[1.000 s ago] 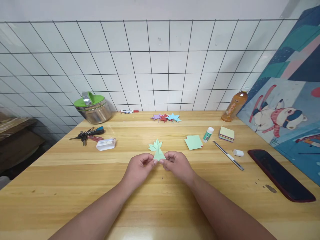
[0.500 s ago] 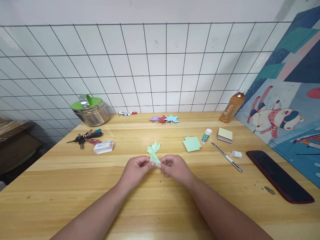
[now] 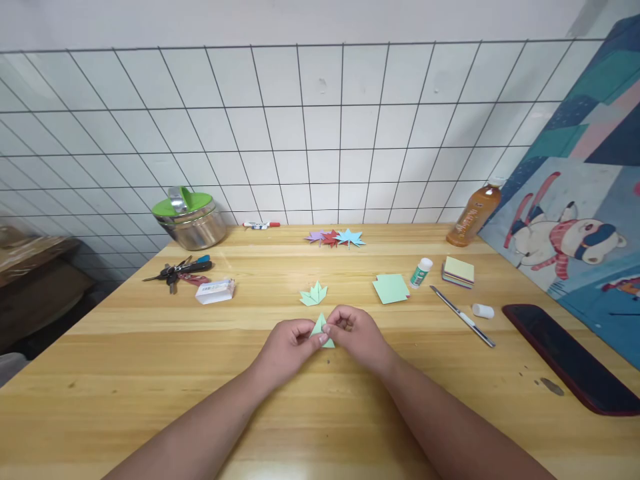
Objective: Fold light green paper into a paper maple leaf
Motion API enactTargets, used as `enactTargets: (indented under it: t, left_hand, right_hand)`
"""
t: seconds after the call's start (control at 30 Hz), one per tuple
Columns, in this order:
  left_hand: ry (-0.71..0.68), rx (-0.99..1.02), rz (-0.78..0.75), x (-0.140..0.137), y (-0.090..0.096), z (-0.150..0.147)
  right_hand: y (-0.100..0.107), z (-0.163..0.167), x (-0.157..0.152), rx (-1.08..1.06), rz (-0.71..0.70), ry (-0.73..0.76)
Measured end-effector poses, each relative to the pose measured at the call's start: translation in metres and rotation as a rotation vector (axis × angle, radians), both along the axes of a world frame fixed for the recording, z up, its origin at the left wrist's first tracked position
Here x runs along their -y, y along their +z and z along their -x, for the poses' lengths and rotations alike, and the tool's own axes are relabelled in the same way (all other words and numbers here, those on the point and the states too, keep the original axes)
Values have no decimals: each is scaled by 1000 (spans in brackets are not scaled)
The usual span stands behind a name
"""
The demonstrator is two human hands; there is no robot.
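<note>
- Left hand [image 3: 290,347] and right hand [image 3: 359,335] both pinching the paper [image 3: 320,325], lower centre!
- Bottle [image 3: 476,215], right of frame: pale lettering, too small to read.
- Box [image 3: 215,292], left: printed label, unreadable.

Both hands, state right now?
Left hand: closed, holding the folded green paper triangle.
Right hand: closed, fingertips on the same triangle.

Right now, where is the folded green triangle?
In the head view, the folded green triangle is near the centre, between the fingers of the left hand and right hand, just on the near side of the pointed green piece.
</note>
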State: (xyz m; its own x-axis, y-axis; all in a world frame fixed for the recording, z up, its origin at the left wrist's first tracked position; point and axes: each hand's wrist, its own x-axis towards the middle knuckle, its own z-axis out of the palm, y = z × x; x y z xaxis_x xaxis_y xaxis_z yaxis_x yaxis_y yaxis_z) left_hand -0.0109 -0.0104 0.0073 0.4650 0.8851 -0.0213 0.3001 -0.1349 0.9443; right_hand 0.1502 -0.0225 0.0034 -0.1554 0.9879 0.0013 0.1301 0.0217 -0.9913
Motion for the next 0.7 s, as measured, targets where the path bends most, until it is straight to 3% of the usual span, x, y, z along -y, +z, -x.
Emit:
enactTargets:
  t: [0.2, 0.47, 0.7]
  left_hand:
    - [-98, -118, -11, -4, -5, 5]
    - [-197, -186, -34, -2, 0, 5]
    - [-184, -184, -18, -2, -5, 4]
  right_hand:
    - [2, -2, -1, -106, 122, 69]
    - [1, -4, 0, -42, 23, -32]
    - [0, -4, -1, -33, -1, 28]
